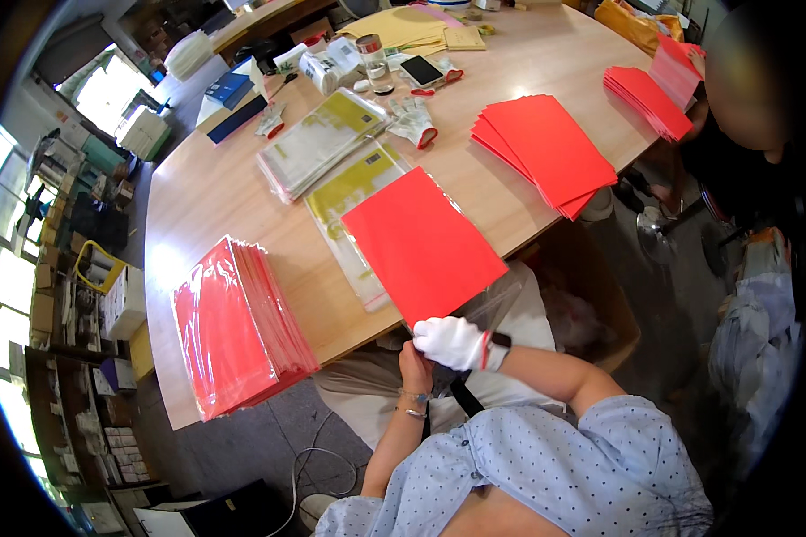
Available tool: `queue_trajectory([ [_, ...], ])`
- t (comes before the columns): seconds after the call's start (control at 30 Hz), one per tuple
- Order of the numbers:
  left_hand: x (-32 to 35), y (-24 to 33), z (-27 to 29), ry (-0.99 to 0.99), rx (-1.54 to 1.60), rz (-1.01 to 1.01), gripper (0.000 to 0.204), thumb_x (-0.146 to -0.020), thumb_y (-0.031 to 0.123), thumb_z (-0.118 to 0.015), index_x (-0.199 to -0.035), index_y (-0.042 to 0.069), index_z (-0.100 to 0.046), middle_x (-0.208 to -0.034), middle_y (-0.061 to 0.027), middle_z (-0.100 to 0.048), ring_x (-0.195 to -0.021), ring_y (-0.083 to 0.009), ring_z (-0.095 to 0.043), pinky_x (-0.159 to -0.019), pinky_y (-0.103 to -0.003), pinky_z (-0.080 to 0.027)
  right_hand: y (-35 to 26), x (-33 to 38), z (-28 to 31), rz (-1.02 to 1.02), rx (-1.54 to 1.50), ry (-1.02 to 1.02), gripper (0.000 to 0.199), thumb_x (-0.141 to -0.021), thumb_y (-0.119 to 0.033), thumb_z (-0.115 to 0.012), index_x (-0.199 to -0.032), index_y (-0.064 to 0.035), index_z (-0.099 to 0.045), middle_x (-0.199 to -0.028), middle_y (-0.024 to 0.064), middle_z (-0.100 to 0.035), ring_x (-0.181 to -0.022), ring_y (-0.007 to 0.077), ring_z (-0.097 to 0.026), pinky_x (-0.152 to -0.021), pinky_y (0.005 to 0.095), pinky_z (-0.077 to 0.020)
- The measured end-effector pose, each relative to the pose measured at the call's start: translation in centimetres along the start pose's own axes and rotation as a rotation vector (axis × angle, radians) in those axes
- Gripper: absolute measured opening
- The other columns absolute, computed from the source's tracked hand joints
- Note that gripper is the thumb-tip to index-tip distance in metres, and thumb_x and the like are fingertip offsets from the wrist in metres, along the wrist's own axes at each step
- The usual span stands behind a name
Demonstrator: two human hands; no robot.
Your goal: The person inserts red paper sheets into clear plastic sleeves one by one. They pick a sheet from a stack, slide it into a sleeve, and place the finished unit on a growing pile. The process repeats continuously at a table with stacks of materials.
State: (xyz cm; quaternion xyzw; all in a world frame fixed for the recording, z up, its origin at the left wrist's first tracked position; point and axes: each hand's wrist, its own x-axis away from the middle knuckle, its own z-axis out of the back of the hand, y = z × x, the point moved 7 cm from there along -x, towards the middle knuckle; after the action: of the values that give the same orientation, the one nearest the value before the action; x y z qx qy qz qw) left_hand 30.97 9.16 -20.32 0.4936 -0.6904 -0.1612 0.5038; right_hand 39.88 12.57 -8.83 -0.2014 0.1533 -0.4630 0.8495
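Note:
A red paper packet [425, 251] in a clear plastic sleeve lies slanted over the near edge of the table. The sleeve's loose clear end [495, 300] sticks out past the red on the near side. My right hand [455, 343], in a white glove with a red cuff edge, is closed on the packet's near left corner. Just below it my bare left hand [415, 367] is closed at the same corner, its fingertips partly hidden by the glove. Under the packet lies a flat clear and olive plastic sleeve [342, 246].
Filled red packets [228, 336] are piled at the left. Beyond lie more sleeves [318, 134], white gloves [412, 121], a glass jar [375, 64] and a phone [422, 71]. Red sheets [551, 148] are stacked at the right, near another person handling red packets [674, 72].

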Motion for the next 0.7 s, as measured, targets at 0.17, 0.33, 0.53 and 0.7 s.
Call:
queue_trajectory([
  [0.17,-0.4,1.1,0.2,-0.071,-0.141,-0.006,0.041,-0.093,0.030,-0.034,-0.097,-0.002,-0.059,-0.110,-0.0147,-0.063,-0.088,-0.0245,-0.066,-0.069,-0.029,-0.051,20.1,11.3,17.1,0.098,-1.672,1.056,0.014,-0.086,-0.014,-0.055,-0.074,-0.0074,-0.053,-0.070,0.0010,-0.053,-0.061,0.0101,-0.048,-0.058,0.0241,-0.0431],
  [0.33,0.0,1.2,0.6,-0.144,-0.260,0.039,0.047,-0.096,0.035,-0.034,-0.101,-0.003,-0.062,-0.103,-0.0113,-0.066,-0.092,-0.0211,-0.065,-0.073,-0.028,-0.049,30.2,24.2,14.4,-0.748,-0.756,1.035,0.012,-0.080,-0.015,-0.060,-0.079,-0.0037,-0.057,-0.072,0.0061,-0.055,-0.065,0.0166,-0.053,-0.064,0.0289,-0.0453],
  [0.53,1.0,2.0,0.4,-0.083,-0.323,0.009,0.040,-0.095,0.033,-0.042,-0.106,-0.001,-0.060,-0.108,-0.0116,-0.063,-0.095,-0.0201,-0.062,-0.074,-0.028,-0.048,11.9,11.9,6.9,-0.546,-0.280,0.239,0.022,-0.078,-0.023,-0.063,-0.086,-0.0028,-0.061,-0.088,0.0146,-0.061,-0.077,0.0336,-0.058,-0.069,0.0379,-0.0474],
  [0.7,1.0,2.5,0.5,-0.079,-0.374,-0.033,0.038,-0.096,0.031,-0.042,-0.103,-0.002,-0.061,-0.108,-0.0120,-0.063,-0.093,-0.0193,-0.063,-0.073,-0.028,-0.048,10.1,8.3,1.1,-0.298,-0.323,-0.047,0.025,-0.078,-0.027,-0.062,-0.087,-0.0038,-0.061,-0.082,0.0134,-0.062,-0.076,0.0284,-0.061,-0.068,0.0346,-0.0482],
])
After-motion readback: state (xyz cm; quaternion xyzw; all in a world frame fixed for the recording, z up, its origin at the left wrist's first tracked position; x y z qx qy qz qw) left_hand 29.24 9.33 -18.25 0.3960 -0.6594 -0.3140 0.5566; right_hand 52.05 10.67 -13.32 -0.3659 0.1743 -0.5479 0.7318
